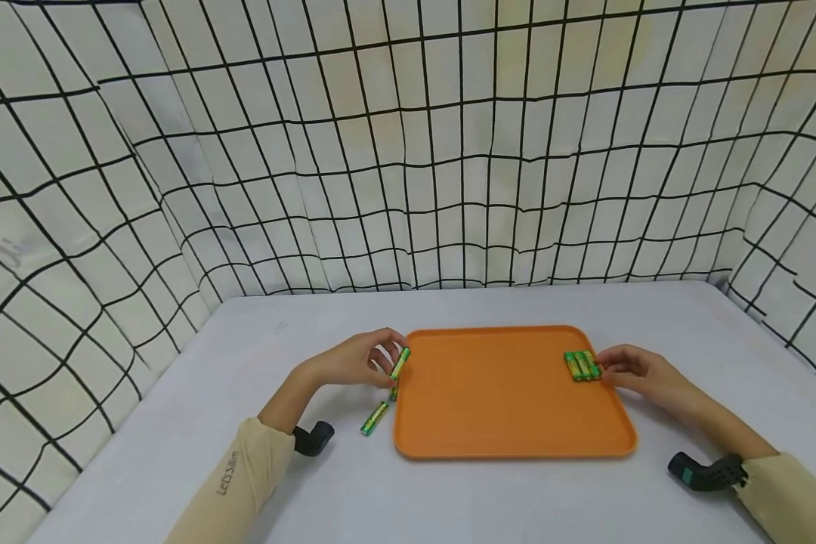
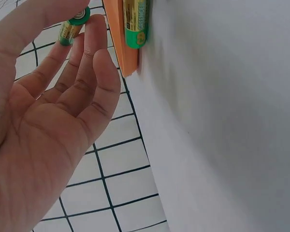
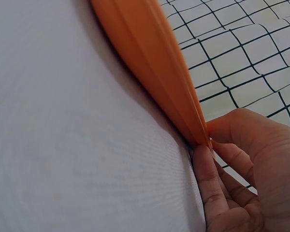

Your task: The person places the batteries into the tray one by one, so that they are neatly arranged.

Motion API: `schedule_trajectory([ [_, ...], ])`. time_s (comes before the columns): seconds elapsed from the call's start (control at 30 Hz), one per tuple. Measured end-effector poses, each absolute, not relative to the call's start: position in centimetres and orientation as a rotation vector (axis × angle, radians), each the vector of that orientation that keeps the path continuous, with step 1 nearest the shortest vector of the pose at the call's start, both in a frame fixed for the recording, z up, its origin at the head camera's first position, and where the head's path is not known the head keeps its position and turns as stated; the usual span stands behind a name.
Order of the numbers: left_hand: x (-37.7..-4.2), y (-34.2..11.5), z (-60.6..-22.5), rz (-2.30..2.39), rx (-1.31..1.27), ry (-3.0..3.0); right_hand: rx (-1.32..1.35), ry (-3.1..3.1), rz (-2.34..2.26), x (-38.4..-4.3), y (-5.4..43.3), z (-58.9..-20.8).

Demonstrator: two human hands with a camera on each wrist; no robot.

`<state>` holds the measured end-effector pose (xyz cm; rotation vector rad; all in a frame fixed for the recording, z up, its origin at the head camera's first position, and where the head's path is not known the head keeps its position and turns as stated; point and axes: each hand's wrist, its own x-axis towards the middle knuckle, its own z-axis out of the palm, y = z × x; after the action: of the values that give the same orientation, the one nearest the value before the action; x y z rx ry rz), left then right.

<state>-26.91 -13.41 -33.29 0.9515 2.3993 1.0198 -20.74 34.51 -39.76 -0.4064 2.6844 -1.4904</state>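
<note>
My left hand (image 1: 363,360) pinches a green-and-gold battery (image 1: 400,363) between thumb and fingertips, over the left edge of an orange tray (image 1: 496,400). In the left wrist view, the held battery (image 2: 71,30) has one end partly behind the thumb. Below that hand, a second battery (image 1: 394,394) lies against the tray's side, and another battery (image 1: 375,418) rests on the table nearer me. Several batteries (image 1: 582,366) lie side by side at the tray's right edge. Beside them my right hand (image 1: 635,370) grips the tray rim (image 3: 183,106) between thumb and fingers.
The tray sits on a white-covered table (image 1: 489,499). White walls with a black grid (image 1: 449,166) enclose the back and both sides. A black wrist device (image 1: 313,438) is on the left forearm, and another black device (image 1: 707,472) on the right.
</note>
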Motion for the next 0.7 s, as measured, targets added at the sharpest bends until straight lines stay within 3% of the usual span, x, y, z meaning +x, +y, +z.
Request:
schedule_trajectory([
  [0.7, -27.5, -10.6, -32.8, 0.978, 1.068, 2.362, -0.4, 2.652, -1.516, -20.8, 34.5, -39.4],
])
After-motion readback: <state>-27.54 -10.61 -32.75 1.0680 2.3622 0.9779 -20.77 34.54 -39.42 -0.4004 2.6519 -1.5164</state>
